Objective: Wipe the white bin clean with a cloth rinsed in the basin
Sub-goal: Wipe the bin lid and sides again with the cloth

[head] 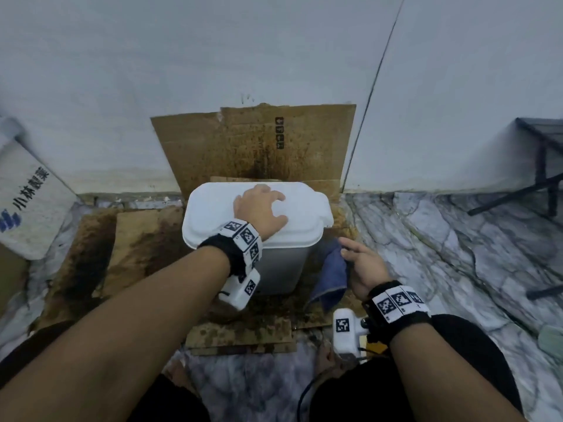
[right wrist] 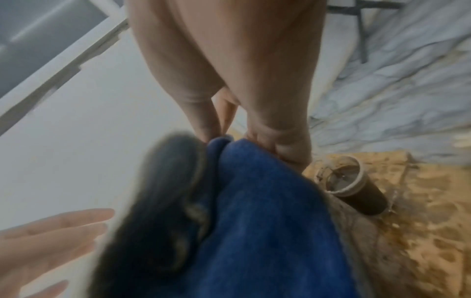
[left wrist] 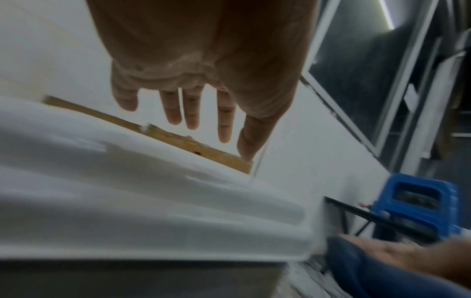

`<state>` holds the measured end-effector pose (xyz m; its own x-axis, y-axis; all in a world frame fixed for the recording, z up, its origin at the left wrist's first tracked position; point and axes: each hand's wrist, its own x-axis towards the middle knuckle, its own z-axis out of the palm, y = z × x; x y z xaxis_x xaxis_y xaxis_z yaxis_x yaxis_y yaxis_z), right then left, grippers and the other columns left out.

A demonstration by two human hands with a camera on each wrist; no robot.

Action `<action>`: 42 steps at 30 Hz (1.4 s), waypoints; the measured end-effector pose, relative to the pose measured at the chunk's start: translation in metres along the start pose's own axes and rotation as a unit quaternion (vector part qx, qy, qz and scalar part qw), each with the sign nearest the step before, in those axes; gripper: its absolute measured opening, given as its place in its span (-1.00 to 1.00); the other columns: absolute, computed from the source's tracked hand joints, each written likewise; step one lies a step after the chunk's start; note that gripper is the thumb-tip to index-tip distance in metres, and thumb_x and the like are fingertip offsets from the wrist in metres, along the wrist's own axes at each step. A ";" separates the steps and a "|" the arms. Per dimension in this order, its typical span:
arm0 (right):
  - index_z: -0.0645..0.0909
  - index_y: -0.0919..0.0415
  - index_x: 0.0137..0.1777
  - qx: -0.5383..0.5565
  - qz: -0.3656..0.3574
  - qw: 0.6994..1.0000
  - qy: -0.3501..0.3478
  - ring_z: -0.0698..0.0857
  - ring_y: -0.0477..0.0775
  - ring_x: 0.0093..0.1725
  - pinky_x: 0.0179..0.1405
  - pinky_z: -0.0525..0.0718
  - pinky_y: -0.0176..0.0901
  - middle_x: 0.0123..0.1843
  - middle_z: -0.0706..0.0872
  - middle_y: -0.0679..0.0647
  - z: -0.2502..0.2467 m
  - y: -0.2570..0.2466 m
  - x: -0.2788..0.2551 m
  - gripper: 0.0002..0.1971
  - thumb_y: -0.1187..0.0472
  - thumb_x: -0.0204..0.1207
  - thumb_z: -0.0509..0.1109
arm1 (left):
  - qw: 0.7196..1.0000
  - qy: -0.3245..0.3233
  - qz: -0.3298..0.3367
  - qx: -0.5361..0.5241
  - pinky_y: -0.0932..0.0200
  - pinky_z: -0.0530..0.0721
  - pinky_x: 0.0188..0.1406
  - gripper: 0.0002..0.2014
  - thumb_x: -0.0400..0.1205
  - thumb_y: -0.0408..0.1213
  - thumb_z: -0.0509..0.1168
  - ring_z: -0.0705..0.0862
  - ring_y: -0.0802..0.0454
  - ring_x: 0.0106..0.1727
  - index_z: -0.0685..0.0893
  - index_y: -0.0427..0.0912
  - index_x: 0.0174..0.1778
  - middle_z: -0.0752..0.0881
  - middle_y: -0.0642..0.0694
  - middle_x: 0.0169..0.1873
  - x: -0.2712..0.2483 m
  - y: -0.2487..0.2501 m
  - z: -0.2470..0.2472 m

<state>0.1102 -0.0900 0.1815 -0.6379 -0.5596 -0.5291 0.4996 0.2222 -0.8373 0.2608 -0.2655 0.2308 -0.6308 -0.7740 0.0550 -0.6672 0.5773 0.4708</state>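
Observation:
The white bin (head: 283, 263) stands on stained cardboard by the wall, with its white lid (head: 213, 208) closed. My left hand (head: 275, 208) is spread over the lid; in the left wrist view its fingers (left wrist: 188, 113) are straight and hold nothing above the lid (left wrist: 127, 191). To the right of the bin my right hand (head: 345, 249) pinches the top of a blue cloth (head: 333, 275), which hangs down beside the bin wall. In the right wrist view the fingertips (right wrist: 211, 129) pinch the cloth (right wrist: 267, 211) at its upper edge. No basin is in view.
Brown-stained cardboard (head: 259, 147) leans on the wall and more covers the floor. A paper cup (right wrist: 354, 185) of brown liquid lies tipped on it. A white printed sack (head: 30, 202) sits left, a black metal frame (head: 542, 178) right, and a blue stool (left wrist: 418, 201) beyond it.

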 end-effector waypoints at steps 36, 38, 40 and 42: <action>0.58 0.27 0.23 0.049 0.036 0.990 -0.128 0.67 0.32 0.11 0.29 0.60 0.24 0.20 0.69 0.34 0.184 -0.008 -0.007 -0.80 0.30 0.70 0.19 | 0.979 0.109 -0.036 -0.168 0.08 0.42 0.36 -0.35 0.32 -0.10 0.32 0.36 0.09 0.49 0.38 0.38 0.35 0.37 0.12 0.50 -0.036 -0.137 -0.090; 0.57 0.29 0.23 -0.013 -0.019 0.991 -0.128 0.69 0.22 0.06 0.22 0.64 0.13 0.19 0.70 0.28 0.211 -0.009 -0.013 -0.79 0.26 0.72 0.17 | 0.976 0.115 -0.029 -0.182 0.14 0.39 0.32 -0.34 0.32 -0.15 0.32 0.36 0.12 0.47 0.39 0.36 0.36 0.38 0.17 0.44 -0.041 -0.146 -0.094; 0.56 0.25 0.30 -0.077 -0.073 0.987 -0.119 0.70 0.19 0.11 0.21 0.66 0.12 0.20 0.71 0.20 0.238 -0.008 -0.019 -0.73 0.19 0.73 0.16 | 0.973 0.123 -0.023 -0.195 0.19 0.35 0.35 -0.34 0.32 -0.18 0.32 0.35 0.19 0.46 0.42 0.28 0.38 0.39 0.21 0.41 -0.044 -0.151 -0.094; 0.57 0.16 0.24 -0.129 -0.115 0.978 -0.120 0.69 0.20 0.15 0.21 0.66 0.16 0.19 0.71 0.17 0.261 -0.004 -0.025 -0.76 0.11 0.71 0.16 | 0.970 0.128 -0.021 -0.205 0.21 0.33 0.37 -0.34 0.32 -0.20 0.31 0.34 0.24 0.46 0.45 0.22 0.40 0.39 0.21 0.42 -0.045 -0.153 -0.094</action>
<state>0.2774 -0.2857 0.2341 -0.5450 -0.7822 -0.3019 0.1753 0.2457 -0.9533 0.4289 -0.3434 0.2391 -0.4535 -0.8635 0.2206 -0.4434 0.4333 0.7846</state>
